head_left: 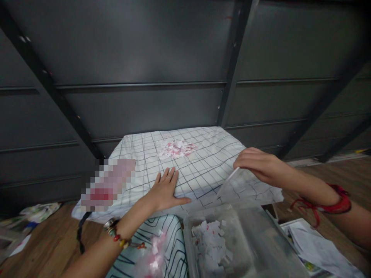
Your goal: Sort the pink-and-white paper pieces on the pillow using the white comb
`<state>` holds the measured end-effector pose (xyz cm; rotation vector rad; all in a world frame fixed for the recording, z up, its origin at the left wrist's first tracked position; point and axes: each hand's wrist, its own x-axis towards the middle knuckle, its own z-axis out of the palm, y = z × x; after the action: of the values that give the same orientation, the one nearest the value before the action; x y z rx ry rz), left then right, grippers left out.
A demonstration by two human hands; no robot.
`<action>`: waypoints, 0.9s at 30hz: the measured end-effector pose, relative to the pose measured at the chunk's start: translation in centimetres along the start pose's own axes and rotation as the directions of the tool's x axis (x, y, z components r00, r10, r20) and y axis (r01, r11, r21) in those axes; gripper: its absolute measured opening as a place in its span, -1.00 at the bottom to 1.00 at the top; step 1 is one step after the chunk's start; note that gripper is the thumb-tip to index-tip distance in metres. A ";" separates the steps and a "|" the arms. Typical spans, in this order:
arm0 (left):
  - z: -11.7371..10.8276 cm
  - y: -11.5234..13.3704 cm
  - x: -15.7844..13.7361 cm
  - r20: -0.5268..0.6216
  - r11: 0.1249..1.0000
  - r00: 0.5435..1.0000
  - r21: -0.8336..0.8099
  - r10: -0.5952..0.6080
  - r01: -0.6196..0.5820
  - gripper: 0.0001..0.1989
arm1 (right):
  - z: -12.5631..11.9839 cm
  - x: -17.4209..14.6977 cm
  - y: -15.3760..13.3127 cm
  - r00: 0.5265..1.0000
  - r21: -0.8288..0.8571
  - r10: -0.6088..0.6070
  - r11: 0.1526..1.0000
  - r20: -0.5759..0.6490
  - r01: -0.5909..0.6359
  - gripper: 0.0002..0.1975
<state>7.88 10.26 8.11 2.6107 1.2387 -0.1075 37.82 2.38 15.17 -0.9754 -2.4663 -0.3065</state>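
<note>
The left hand (165, 193) is placed palm down on the near part of a white cloth (208, 154) with a dark grid pattern. Its fingers are spread and it grips nothing. A ring is fitted on one finger, and a beaded bracelet (117, 236) is on the wrist.

The right hand (255, 166) is raised above the near right part of the cloth. Thumb and fingers are closed on the upper end of a thin pale strip (228, 180). The strip slopes down to the left, toward the far rim of a plastic box (240, 239); its full shape cannot be told. A red cord (337, 202) is tied around the right wrist.

A pile of paper scraps (177, 148), white and pink, lies on the far middle part of the cloth, beyond the left hand and apart from it. The box is located at the near side, right of center. White paper pieces (210, 241) are heaped in its left part.

Left of the box, a plastic bag (156, 251) with pink contents lies on a teal fabric (174, 235) with dark lines. Papers (313, 243) are located right of the box. At the left, a pixelated item (110, 185) lies on the cloth; its details are hidden. Dark panels (145, 108) form the far wall.
</note>
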 end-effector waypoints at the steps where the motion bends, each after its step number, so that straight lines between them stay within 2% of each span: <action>1: 0.0 0.1 0.0 -0.002 1.000 1.000 -0.006 0.006 -0.006 0.08 | -0.1 -0.1 0.0 1.000 -0.001 0.008 1.000 -0.004 -0.008 -0.75; 5: -0.1 0.1 -0.1 0.001 1.000 1.000 -0.014 0.004 -0.004 0.04 | 0.4 0.2 0.2 0.996 -0.036 0.073 0.997 -0.053 -0.075 -0.73; 9: -0.9 -1.5 0.5 -0.050 0.998 0.998 -0.047 -0.031 0.029 -0.10 | 1.9 1.8 1.3 0.973 -0.109 0.175 0.975 -0.150 -0.192 -0.72; 15: -2.9 -6.0 3.8 -0.193 0.968 0.949 -0.060 -0.251 0.244 -0.09 | 5.5 7.3 5.1 0.888 -0.142 0.276 0.927 -0.369 -0.347 -0.69; 20: -1.5 -8.4 5.5 -0.303 0.962 0.913 -0.050 -0.271 0.269 -0.11 | 9.7 11.1 6.8 0.865 -0.181 0.281 0.907 -0.416 -0.381 -0.65; 23: -0.5 -8.7 5.6 -0.338 0.957 0.897 -0.048 -0.284 0.285 -0.13 | 11.7 12.2 6.6 0.851 -0.185 0.270 0.904 -0.450 -0.385 -0.63; 27: -0.4 -8.6 5.5 -0.346 0.956 0.892 -0.058 -0.291 0.289 -0.12 | 13.4 13.1 5.9 0.838 -0.192 0.255 0.903 -0.482 -0.385 -0.63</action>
<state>4.71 19.72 5.87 2.4913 1.7414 0.3262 28.99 19.24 10.26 -1.2571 -1.8312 -0.6979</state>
